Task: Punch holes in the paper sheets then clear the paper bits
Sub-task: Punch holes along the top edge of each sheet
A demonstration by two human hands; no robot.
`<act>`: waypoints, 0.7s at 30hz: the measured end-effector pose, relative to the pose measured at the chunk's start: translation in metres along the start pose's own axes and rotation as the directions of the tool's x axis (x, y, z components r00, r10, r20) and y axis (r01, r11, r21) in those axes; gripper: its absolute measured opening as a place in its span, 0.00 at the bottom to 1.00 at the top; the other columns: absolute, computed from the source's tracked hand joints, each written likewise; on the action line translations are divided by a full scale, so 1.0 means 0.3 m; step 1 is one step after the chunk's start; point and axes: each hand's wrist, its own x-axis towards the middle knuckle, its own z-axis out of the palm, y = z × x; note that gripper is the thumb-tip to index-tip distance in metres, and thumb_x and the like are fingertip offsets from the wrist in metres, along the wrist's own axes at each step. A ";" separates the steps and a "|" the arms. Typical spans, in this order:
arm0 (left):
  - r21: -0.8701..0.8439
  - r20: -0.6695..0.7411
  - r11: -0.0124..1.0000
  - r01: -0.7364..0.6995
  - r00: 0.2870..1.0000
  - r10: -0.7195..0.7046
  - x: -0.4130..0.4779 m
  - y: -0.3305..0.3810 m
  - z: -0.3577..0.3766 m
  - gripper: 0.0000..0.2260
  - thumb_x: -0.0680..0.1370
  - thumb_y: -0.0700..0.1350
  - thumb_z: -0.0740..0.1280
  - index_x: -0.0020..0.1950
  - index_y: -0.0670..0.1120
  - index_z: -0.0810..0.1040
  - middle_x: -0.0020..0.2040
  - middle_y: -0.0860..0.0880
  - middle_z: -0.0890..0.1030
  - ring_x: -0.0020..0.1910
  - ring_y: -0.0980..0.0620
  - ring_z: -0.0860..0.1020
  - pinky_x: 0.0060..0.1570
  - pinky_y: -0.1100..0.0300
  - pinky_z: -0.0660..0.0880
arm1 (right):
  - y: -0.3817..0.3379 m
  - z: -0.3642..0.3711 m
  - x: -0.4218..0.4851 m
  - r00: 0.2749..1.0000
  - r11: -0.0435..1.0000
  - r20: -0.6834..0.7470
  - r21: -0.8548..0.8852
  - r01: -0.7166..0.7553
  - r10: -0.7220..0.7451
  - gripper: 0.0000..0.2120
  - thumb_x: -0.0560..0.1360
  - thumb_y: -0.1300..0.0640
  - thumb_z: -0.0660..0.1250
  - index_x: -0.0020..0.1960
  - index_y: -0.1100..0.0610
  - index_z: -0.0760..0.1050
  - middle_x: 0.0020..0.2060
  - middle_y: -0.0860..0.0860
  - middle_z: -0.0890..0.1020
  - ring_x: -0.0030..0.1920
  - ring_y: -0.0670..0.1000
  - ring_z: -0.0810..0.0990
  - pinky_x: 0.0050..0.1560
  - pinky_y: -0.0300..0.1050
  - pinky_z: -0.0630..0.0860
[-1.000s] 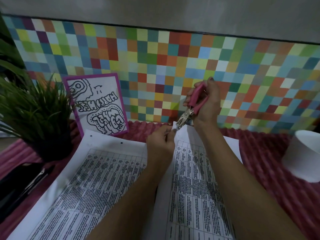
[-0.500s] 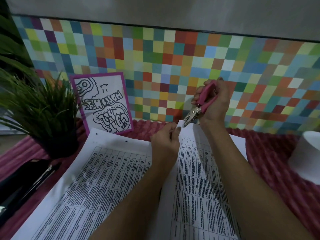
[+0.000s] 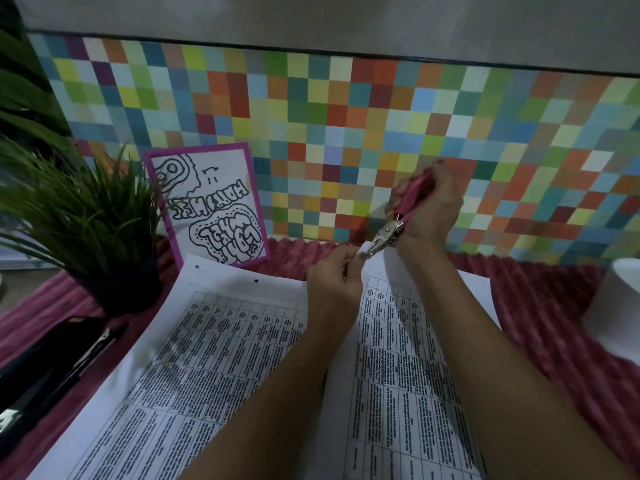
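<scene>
**Punch at the sheet's top corner**

The pink-handled punch [image 3: 388, 233], gripped in the right hand [image 3: 433, 209], meets the top corner of the printed sheet [image 3: 398, 358]. The left hand [image 3: 334, 275] pinches that corner. Left, a dark pot [image 3: 117, 292] holds a grassy plant; the white cup's [image 3: 616, 306] inside is hidden.

Two hands punch a hole at the top of a printed paper sheet.

The right hand [image 3: 433, 209] grips a pink-handled hole punch [image 3: 398, 216], its metal nose on the top corner of the right-hand sheet [image 3: 398, 358]. The left hand [image 3: 334, 275] pinches that corner just beside the punch. A second sheet [image 3: 207, 341] lies to the left, with two holes along its top edge. Both sheets rest on a pink ribbed surface [image 3: 554, 323]. Behind is a multicoloured checkered wall panel [image 3: 346, 116] with a purple-bordered doodle card [image 3: 211, 206] leaning against it. A potted grass plant [image 3: 86, 220] stands at the left.
</scene>
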 end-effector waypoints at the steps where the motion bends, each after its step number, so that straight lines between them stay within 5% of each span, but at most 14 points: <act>1: 0.000 0.003 1.000 0.000 1.000 0.000 -0.001 0.000 0.000 0.09 0.81 0.44 0.63 0.45 0.42 0.79 0.27 0.50 0.70 0.25 0.56 0.64 0.25 0.53 0.62 | -0.002 0.001 -0.001 1.000 1.000 -0.021 0.000 -0.005 0.005 0.14 0.75 0.51 0.62 0.34 0.57 0.72 0.25 0.56 0.74 0.22 0.52 0.69 0.25 0.40 0.66; 11: -0.013 0.011 0.999 0.040 0.999 -0.040 -0.003 0.017 -0.007 0.09 0.81 0.42 0.64 0.42 0.43 0.79 0.29 0.41 0.74 0.26 0.52 0.66 0.25 0.47 0.64 | -0.028 -0.030 -0.019 0.981 0.988 0.115 -0.023 -0.155 0.157 0.12 0.78 0.54 0.58 0.41 0.59 0.75 0.29 0.55 0.77 0.28 0.53 0.73 0.32 0.44 0.72; 14: -0.019 0.041 0.999 0.027 0.999 -0.026 -0.008 0.025 -0.004 0.09 0.82 0.42 0.64 0.45 0.43 0.80 0.29 0.42 0.76 0.25 0.46 0.68 0.23 0.49 0.65 | -0.040 -0.063 -0.026 0.983 0.987 0.094 0.028 -0.161 0.158 0.10 0.78 0.55 0.58 0.45 0.60 0.74 0.31 0.56 0.77 0.30 0.54 0.73 0.35 0.45 0.73; 18: 0.009 0.065 1.000 0.006 0.998 -0.006 -0.010 0.032 -0.001 0.09 0.82 0.42 0.64 0.43 0.43 0.79 0.27 0.49 0.71 0.24 0.55 0.64 0.24 0.54 0.61 | -0.051 -0.102 -0.019 0.986 0.986 0.055 0.041 -0.160 0.157 0.11 0.78 0.55 0.57 0.44 0.60 0.73 0.29 0.55 0.76 0.29 0.52 0.73 0.34 0.44 0.72; 21: 0.012 0.038 1.000 0.024 0.999 -0.025 -0.001 0.014 -0.007 0.09 0.82 0.43 0.64 0.43 0.43 0.78 0.29 0.46 0.75 0.26 0.49 0.71 0.25 0.48 0.70 | -0.075 -0.124 0.013 0.989 0.989 0.012 -0.028 -0.149 0.149 0.10 0.78 0.56 0.57 0.43 0.60 0.73 0.29 0.56 0.76 0.27 0.53 0.72 0.30 0.42 0.71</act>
